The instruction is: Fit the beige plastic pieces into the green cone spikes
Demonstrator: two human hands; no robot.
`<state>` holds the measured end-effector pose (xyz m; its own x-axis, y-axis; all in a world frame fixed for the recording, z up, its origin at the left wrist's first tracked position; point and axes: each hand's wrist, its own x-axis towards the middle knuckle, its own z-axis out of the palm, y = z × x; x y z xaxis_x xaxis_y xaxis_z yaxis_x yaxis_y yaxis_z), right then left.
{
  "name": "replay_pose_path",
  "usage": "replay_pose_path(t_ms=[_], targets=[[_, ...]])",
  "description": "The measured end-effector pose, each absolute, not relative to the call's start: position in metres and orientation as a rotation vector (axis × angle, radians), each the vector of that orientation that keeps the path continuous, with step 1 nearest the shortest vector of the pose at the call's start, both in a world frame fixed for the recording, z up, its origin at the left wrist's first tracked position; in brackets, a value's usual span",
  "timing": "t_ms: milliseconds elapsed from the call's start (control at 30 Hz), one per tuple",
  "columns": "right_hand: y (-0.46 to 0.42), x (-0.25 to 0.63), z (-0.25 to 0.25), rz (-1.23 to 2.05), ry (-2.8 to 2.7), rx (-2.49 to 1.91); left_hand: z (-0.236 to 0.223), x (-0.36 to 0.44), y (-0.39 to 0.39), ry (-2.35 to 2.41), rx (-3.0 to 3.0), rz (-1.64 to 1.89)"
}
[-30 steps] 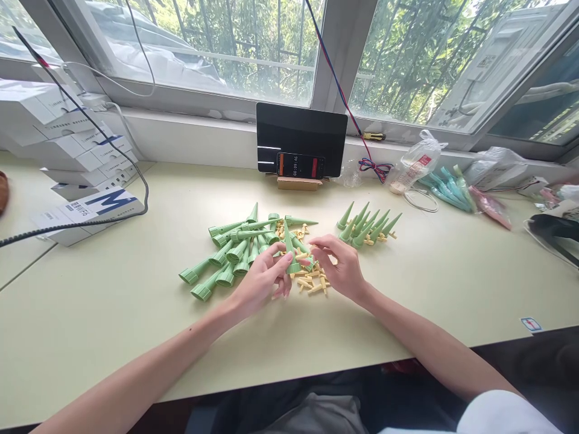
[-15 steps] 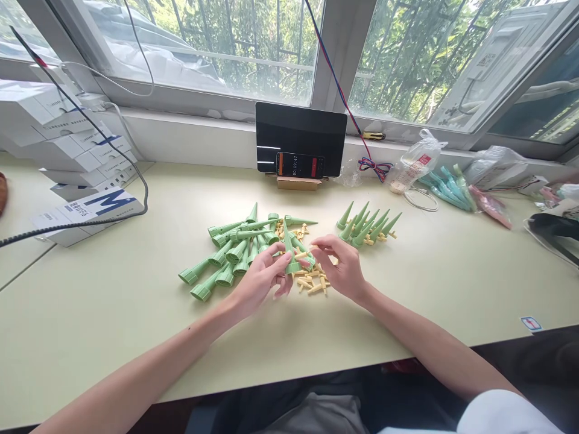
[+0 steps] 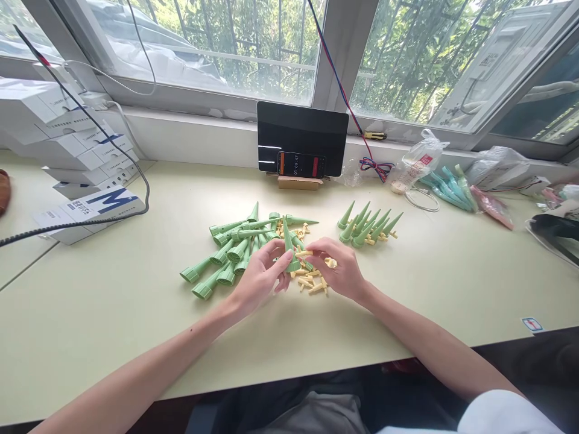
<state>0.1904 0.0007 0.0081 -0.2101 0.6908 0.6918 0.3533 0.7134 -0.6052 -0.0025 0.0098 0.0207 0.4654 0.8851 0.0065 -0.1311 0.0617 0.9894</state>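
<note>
Holding green spike tip up in left hand, pinching it between thumb and fingers near wide base. With right hand, pinching yellow peg between thumb and fingertips, at right side of spike; cannot tell if inserted. Lying on table, left: spike pile. Between hands, near: loose pegs. Standing right, farther off, with yellow pegs at bases: finished-looking spikes. Far, before tablet: phone.
</note>
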Motion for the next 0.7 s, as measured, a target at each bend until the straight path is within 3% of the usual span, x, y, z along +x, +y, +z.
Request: replay_pose_path(t_ms=[700], targets=[[0.0029,0.1921,0.0052,0.348,-1.853,-0.885,0.0174,-0.0031,0.0108,0.859,1.412,0.859]])
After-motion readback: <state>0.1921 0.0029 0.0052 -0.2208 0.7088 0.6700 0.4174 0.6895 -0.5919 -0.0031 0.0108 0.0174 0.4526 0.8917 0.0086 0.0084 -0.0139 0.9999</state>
